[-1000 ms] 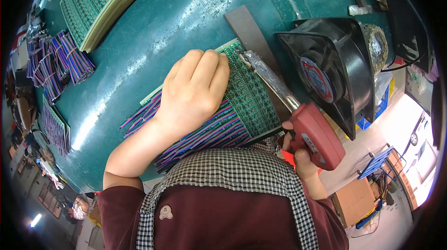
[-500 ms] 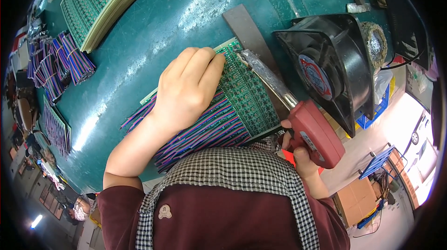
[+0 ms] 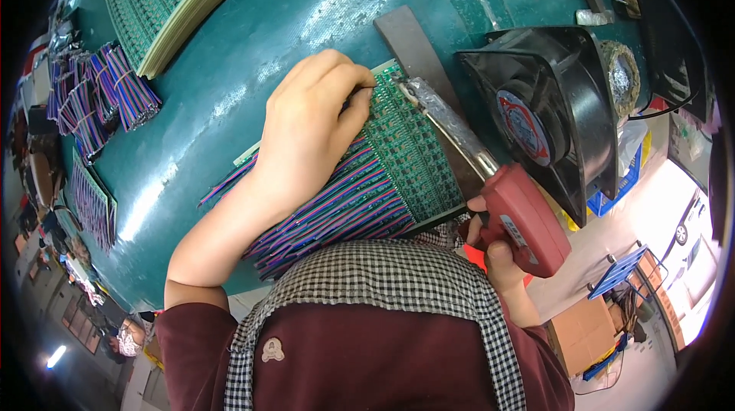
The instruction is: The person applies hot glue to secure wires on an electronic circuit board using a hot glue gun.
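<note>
A green circuit board panel point(image 3: 409, 154) lies on the teal table point(image 3: 253, 51), with many striped purple, blue and red wires point(image 3: 337, 216) running off its near edge. My left hand point(image 3: 310, 127) rests on the wires and the board, fingertips pinched at the board's far edge. My right hand point(image 3: 498, 258) grips the red handle of a soldering gun point(image 3: 524, 219). Its long metal barrel point(image 3: 448, 124) reaches up to the board's far corner, close to my left fingertips.
A black box fan point(image 3: 540, 116) stands right of the board. A dark grey strip point(image 3: 409, 43) lies behind the board. A stack of green panels point(image 3: 164, 1) sits at the far left, and bundles of striped wires point(image 3: 99, 101) lie at the left edge.
My left hand has slid a little along the board and its fingers have curled from flat into a pinch at the far edge. The soldering gun has barely moved.
</note>
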A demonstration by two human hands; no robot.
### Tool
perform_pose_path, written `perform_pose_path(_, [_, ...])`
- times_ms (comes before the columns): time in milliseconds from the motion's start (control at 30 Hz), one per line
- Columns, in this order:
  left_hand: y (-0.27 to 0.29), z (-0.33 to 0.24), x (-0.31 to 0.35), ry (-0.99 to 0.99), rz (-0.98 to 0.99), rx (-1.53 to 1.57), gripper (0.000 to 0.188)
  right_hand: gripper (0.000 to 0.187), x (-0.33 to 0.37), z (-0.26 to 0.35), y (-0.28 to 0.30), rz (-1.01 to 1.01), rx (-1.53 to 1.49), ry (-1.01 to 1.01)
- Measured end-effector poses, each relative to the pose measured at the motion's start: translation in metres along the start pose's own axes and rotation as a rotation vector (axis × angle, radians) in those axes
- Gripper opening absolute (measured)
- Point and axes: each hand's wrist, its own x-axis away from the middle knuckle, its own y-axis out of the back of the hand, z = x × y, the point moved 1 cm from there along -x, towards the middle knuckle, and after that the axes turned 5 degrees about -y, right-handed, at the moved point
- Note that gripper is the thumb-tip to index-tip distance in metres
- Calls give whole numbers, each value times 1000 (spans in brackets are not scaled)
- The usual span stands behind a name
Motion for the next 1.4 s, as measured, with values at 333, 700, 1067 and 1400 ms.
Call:
perform_pose_path(333, [10, -4, -16, 65, 189, -21, 11, 97, 9, -4, 4, -18, -34, -24])
perform_pose_path(700, [21, 5, -36, 75, 354, 67, 13, 98, 16, -11, 5, -12, 5, 16])
perform_pose_path(1067, [20, 15, -39, 101, 456, 216, 10, 98, 22, -12, 4, -53, -6, 31])
perform_pose_path(1400, [21, -1, -24, -16, 293, -1, 17, 99, 21, -16, 5, -55, -9, 6])
